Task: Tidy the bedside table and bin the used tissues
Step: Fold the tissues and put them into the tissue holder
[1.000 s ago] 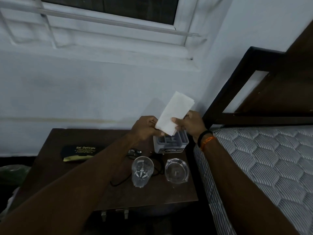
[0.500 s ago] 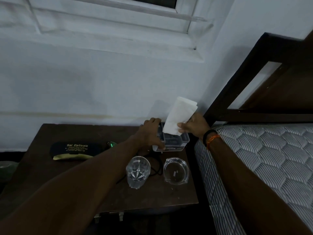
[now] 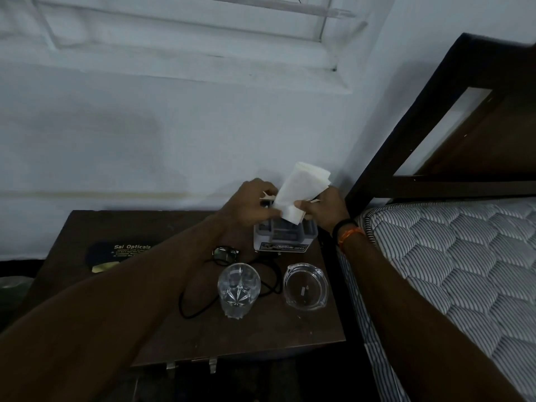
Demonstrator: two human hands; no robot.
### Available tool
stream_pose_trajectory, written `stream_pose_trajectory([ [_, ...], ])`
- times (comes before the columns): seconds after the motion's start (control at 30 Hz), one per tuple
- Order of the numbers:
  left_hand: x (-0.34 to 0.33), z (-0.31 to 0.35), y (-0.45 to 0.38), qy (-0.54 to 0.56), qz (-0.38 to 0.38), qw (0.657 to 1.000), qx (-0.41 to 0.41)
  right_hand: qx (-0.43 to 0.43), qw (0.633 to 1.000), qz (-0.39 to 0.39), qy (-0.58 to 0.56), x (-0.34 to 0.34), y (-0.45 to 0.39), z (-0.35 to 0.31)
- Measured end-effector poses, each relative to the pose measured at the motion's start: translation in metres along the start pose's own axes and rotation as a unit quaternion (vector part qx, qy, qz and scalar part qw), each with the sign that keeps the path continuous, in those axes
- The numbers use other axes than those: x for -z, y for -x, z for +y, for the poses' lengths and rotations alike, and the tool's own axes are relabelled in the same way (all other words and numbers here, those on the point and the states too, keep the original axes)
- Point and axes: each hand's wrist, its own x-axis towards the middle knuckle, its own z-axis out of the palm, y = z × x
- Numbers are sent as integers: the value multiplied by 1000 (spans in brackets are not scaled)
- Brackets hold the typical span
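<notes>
Both hands grasp the folded tissue (image 3: pixel 298 190) above the grey box (image 3: pixel 282 237) at the table's (image 3: pixel 261 335) back: left hand (image 3: pixel 249 203) and right hand (image 3: pixel 324 208) pinch its lower end. Nearby stand a glass (image 3: pixel 238 290), an ashtray (image 3: pixel 305 286) and glasses (image 3: pixel 224 254). The left arm partly hides the black case (image 3: pixel 116 252).

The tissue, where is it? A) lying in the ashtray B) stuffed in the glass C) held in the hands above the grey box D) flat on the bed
C: both hands, left and right, pinch the tissue just above the grey box.
</notes>
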Motion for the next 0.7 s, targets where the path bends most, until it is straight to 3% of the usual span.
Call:
stream_pose_trajectory([
  [0.23, 2, 20, -1, 23, 2, 999, 23, 65, 992, 15, 103, 1, 8, -9],
  [0.43, -4, 19, -2, 41, 39, 997, 54, 68, 983, 17, 171, 0, 12, -12],
  [0.7, -13, 24, 1, 20, 28, 999, 22, 89, 965, 66, 238, -9, 21, -7],
])
